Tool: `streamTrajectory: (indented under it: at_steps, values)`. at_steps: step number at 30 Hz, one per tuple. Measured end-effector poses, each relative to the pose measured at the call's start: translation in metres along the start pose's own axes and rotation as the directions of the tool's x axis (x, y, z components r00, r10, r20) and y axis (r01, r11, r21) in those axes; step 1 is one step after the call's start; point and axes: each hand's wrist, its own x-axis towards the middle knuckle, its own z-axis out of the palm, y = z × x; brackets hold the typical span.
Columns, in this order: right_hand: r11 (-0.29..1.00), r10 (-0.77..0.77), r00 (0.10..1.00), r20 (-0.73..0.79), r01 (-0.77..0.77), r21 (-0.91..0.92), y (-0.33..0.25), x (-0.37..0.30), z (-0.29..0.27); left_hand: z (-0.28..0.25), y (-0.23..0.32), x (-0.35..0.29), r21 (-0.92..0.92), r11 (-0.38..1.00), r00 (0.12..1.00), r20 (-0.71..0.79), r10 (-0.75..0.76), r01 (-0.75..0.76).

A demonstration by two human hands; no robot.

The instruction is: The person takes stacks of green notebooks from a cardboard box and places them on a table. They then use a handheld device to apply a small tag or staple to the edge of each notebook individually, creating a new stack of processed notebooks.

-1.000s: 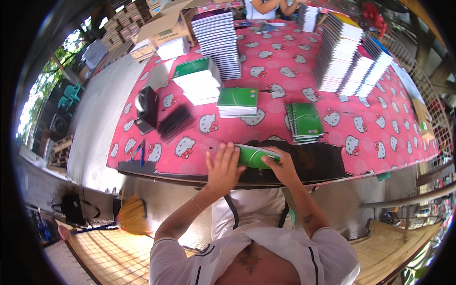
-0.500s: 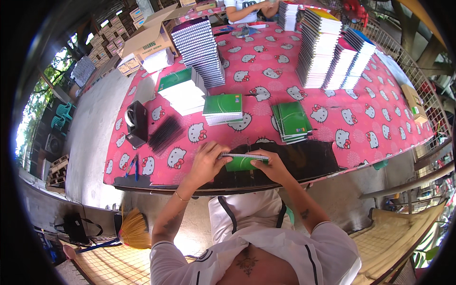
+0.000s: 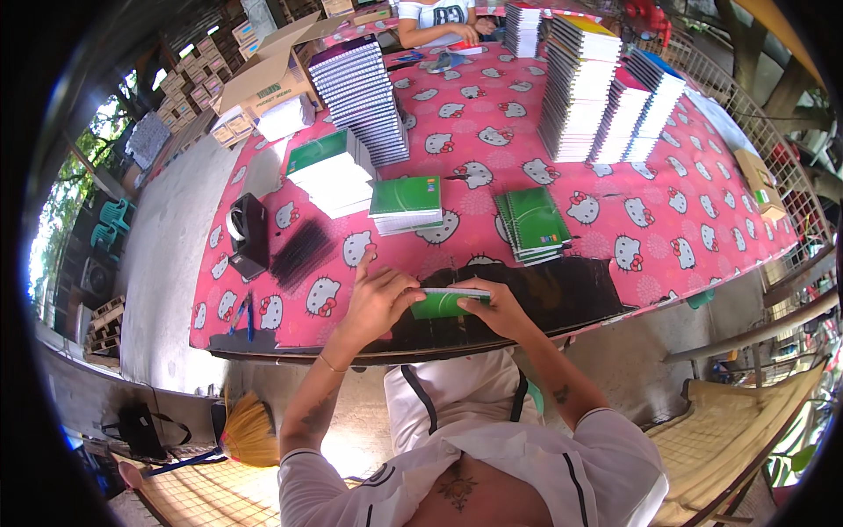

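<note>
Green notebook, flat, probably glossy, gripped by left hand and right hand.

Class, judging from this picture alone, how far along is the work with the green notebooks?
Looks done: a fanned pile of green notebooks lies right of centre. In hand: the left hand and right hand grip one green booklet over the black mat. Seemingly left: the green-topped stacks behind.

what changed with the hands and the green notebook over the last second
Both hands kept hold of the green notebook. It sank from tilted up to lying low and flat over the black mat. The left hand and right hand stayed at its ends. The stacks on the table did not move.
</note>
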Motion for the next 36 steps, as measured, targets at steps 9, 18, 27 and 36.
streamTrajectory:
  at_steps: [9,18,27,36]
  values:
    - [0.996,0.000,0.985,-0.173,0.016,0.090,-0.008,0.005,0.018,0.063,0.047,-0.043,0.404,0.896,0.981,-0.124,-0.146,0.184]
    - [0.995,0.017,0.993,-0.116,-0.005,0.104,-0.023,0.003,0.014,0.037,0.037,-0.009,0.398,0.895,0.971,-0.201,-0.129,0.202]
    - [0.997,0.071,0.997,0.033,-0.071,-0.009,-0.020,0.007,0.014,0.037,0.047,-0.012,0.415,0.889,0.980,-0.125,-0.155,0.194]
    - [0.997,0.007,0.999,0.034,-0.004,-0.075,0.004,0.007,0.007,0.040,0.031,-0.018,0.201,0.976,0.992,-0.069,0.102,-0.087]
